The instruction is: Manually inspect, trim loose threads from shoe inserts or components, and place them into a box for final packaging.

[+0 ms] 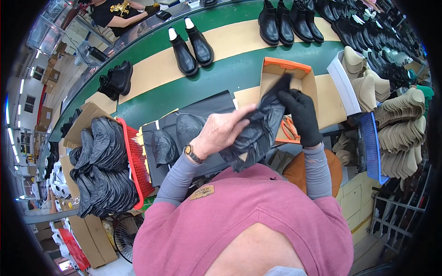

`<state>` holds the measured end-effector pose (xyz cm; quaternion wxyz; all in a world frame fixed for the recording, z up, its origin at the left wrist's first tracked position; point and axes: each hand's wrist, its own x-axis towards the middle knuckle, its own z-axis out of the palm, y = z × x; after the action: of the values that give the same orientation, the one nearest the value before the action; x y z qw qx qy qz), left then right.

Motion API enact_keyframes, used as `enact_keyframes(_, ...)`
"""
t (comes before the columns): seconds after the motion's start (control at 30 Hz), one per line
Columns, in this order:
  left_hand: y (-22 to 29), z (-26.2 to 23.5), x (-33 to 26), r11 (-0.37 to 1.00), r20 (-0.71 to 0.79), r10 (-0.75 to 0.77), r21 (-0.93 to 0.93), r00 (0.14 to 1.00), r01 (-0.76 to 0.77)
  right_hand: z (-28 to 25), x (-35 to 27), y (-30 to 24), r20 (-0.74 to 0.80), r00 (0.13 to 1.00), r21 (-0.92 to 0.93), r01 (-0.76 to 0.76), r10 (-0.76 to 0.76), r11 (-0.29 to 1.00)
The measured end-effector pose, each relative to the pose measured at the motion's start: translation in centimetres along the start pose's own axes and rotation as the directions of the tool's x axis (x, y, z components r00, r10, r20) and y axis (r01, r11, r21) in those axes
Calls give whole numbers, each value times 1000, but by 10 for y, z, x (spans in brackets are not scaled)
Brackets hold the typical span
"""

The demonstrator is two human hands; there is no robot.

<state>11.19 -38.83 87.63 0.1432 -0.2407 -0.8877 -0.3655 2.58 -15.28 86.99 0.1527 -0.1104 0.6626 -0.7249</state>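
My bare left hand (222, 132), with a watch at the wrist, has its thumb and fingers pressed on the left side of a crinkled black sheet (258, 135). In a black glove, my right hand (299, 110) grips the sheet's upper right part. It hangs in front of my chest, its upper tip pointing into an open orange-edged shoebox (287, 67); whether anything is inside its folds cannot be seen. Left of my hands, two rounded bundles in black wrap (164, 147) lie on a stack of flat black sheets (207, 105).
A red basket (136, 161) and a carton of black-wrapped bundles (103, 156) stand left. Black ankle boots (186, 53) line the green bench (239, 57). Right are a blue basket (372, 147) and beige shaped inserts (400, 133). Another person (117, 16) works across the bench.
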Motion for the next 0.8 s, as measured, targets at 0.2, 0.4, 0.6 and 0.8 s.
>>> enact_keyframes(0.2, -12, 5, 11, 989, -243, -124, 50, 962, 141, 10, -4, -7, -431, 833, -241, 263, -346, 934)
enact_keyframes(0.4, -6, 10, 15, 981, -332, -127, 98, 935, 168, 54, -28, -20, 75, 843, -640, 451, -533, 622)
enact_keyframes(0.6, -5, 12, 10, 950, -293, -273, -233, 916, 208, 51, -35, 3, -47, 885, -580, 353, -463, 734)
enact_keyframes(0.8, -19, 15, -1, 812, -104, -369, -520, 924, 266, 57, -45, 8, -272, 940, 110, 245, -208, 963)
